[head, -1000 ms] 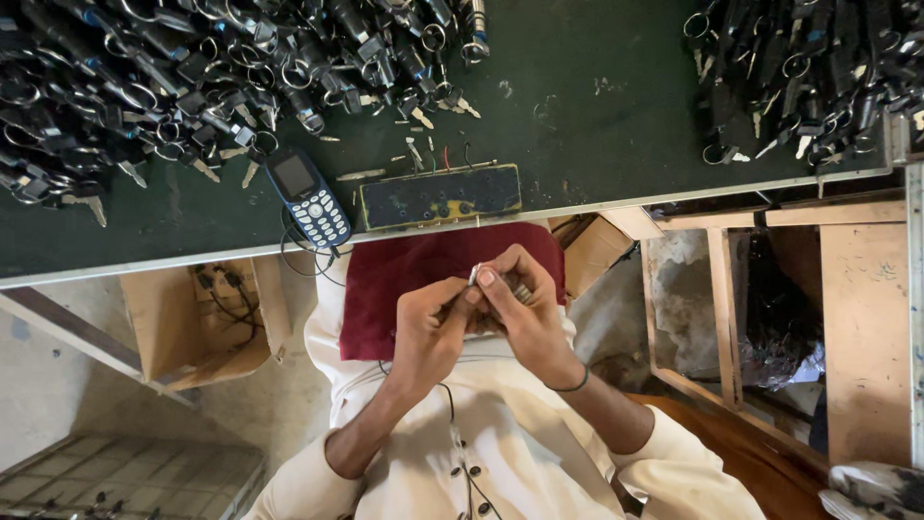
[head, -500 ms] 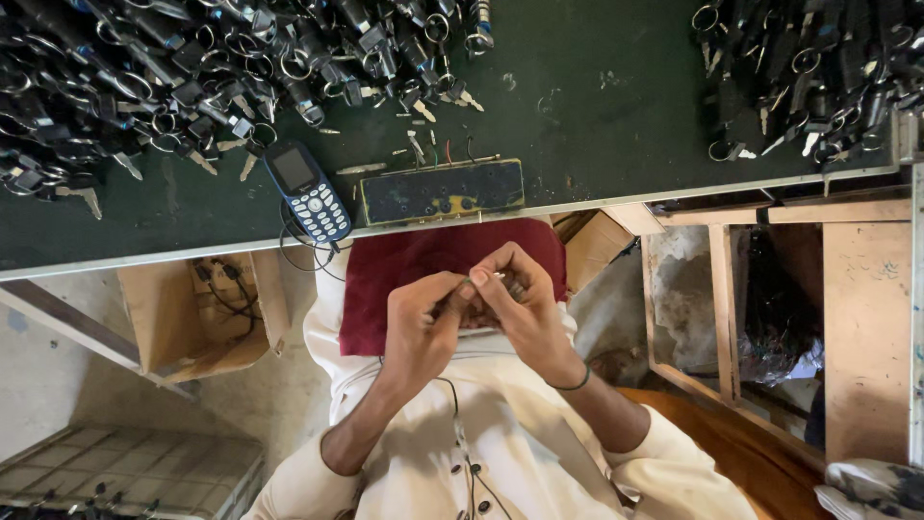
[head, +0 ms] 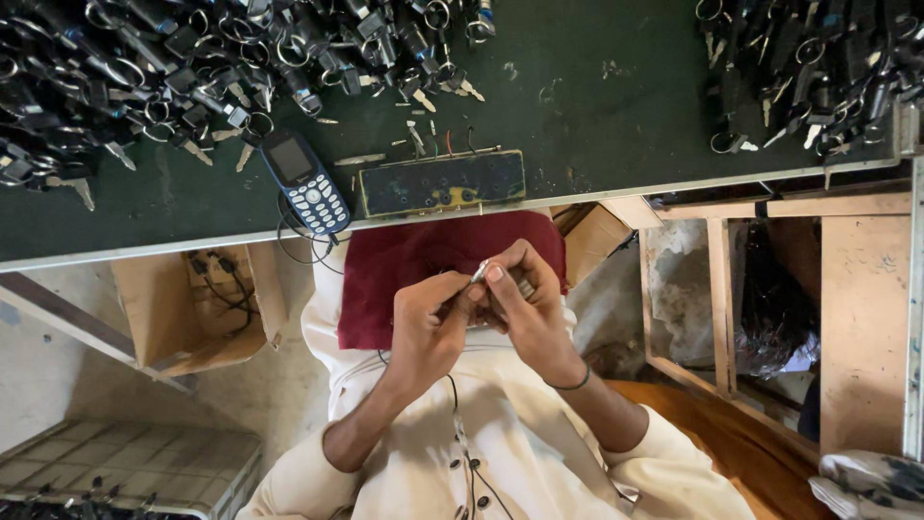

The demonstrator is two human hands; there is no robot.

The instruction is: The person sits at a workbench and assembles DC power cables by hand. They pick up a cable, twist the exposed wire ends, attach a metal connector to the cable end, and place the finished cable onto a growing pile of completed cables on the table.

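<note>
- A phone (head: 305,184) lies on the counter (head: 616,116) before me, just left of a flat block (head: 444,183).
- Heaps of keys (head: 173,67) lie behind them.
- A cloth (head: 404,274) rests on my lap under my hands.

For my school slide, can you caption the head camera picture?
Two hands, left hand and right hand, pinch a small metal piece above a red cloth.

Left hand (head: 430,323) has dropped slightly (thumb shifted); small metal piece (head: 479,272) now upright.
</note>
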